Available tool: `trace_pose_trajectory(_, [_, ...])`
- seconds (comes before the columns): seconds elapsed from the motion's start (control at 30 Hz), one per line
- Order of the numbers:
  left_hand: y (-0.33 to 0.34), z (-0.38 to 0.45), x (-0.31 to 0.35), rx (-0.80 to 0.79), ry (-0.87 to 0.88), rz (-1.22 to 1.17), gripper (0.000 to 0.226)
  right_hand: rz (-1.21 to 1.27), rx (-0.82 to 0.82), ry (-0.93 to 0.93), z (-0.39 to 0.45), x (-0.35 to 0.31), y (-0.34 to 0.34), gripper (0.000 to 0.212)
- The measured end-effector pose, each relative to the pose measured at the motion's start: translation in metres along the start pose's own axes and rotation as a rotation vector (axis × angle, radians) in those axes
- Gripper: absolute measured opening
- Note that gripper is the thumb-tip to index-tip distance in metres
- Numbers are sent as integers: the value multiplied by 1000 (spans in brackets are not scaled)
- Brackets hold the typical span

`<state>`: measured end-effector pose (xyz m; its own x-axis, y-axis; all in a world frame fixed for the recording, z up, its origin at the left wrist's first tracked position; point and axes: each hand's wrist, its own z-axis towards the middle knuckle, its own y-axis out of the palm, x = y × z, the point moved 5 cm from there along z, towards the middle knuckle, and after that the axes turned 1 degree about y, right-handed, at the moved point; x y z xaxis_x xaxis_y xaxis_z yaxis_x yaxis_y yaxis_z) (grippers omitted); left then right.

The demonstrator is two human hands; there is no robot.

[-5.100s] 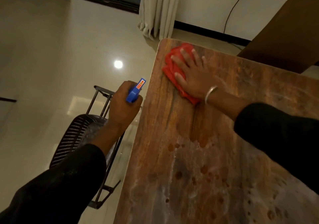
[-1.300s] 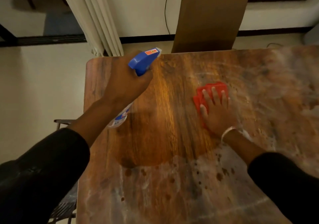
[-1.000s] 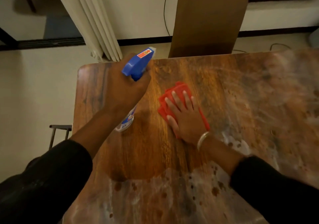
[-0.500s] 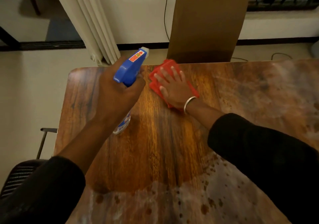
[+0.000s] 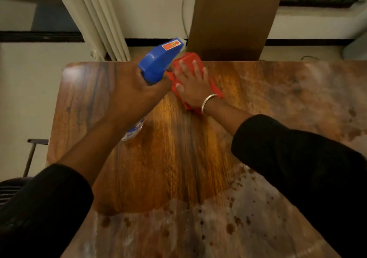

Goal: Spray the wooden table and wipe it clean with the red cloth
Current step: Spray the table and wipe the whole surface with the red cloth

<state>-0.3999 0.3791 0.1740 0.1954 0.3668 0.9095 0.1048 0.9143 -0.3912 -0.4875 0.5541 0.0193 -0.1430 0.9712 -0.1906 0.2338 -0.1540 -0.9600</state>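
The left hand [image 5: 137, 91] is gripping a spray bottle [image 5: 158, 61] by its blue head, holding it above the bench [image 5: 83, 91] with the nozzle pointing far. Just right of it, the right hand [image 5: 191, 85] is pressing flat, fingers spread, on the red cloth [image 5: 185, 60] at the bench's far edge. Cloudy film and droplets are covering the near and right side.

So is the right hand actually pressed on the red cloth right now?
Touching. The head view shows the right hand lying flat on the folded red cloth, fingers spread, with no gap.
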Motion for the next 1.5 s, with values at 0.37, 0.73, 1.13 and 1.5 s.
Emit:
trace_pose_trajectory(0.37, [-11, 7, -20, -56, -114, -24, 39, -49, 17, 261, -112, 181, -12, 66])
trace_pose_trajectory(0.73, [9, 29, -8, -118, -68, 17, 20, 0, 31, 18, -106, 116, 8, 62])
trace_pose_trajectory(1.13, [79, 21, 31, -74, -62, -38, 29, 66, 149, 12, -178, 76, 34, 61])
trace_pose_trajectory(1.5, [144, 25, 47, -69, -34, 153, 3, 12, 124, 290, -192, 168, 12, 61])
